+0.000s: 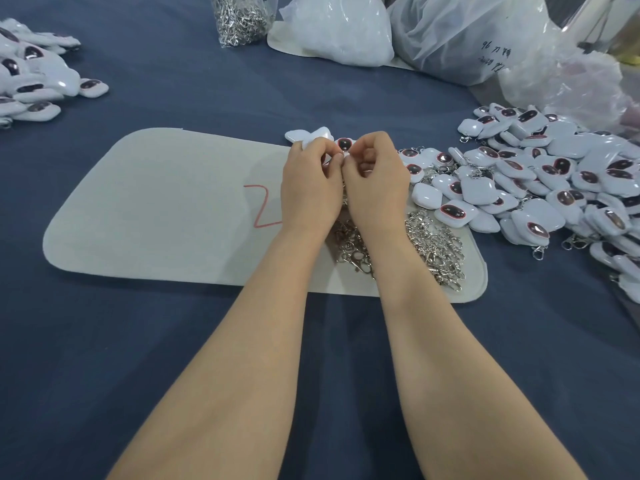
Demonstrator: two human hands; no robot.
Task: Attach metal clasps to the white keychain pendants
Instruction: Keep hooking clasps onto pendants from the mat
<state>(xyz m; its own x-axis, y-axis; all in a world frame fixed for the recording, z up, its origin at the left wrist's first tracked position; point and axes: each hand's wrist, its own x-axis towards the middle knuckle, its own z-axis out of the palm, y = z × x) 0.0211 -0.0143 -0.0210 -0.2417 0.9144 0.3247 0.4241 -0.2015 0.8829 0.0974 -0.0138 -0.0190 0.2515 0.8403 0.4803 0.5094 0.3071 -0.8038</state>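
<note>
My left hand [310, 181] and my right hand [375, 181] meet above the grey felt mat [156, 209], fingertips pinched together. My left hand grips several white pendants [311, 135] that stick out past its knuckles. Between the two hands shows one white pendant with a dark oval face [344, 144]; both hands pinch at it. Whether my right hand also holds a clasp is hidden by the fingers. A heap of loose metal clasps [433, 244] lies on the mat under and right of my wrists.
A big pile of white pendants [554, 181] spreads at the right, some with clasps. A smaller pile [31, 77] lies at the far left. A clear bag of clasps [240, 19] and white plastic bags [346, 26] stand at the back on blue cloth [104, 358].
</note>
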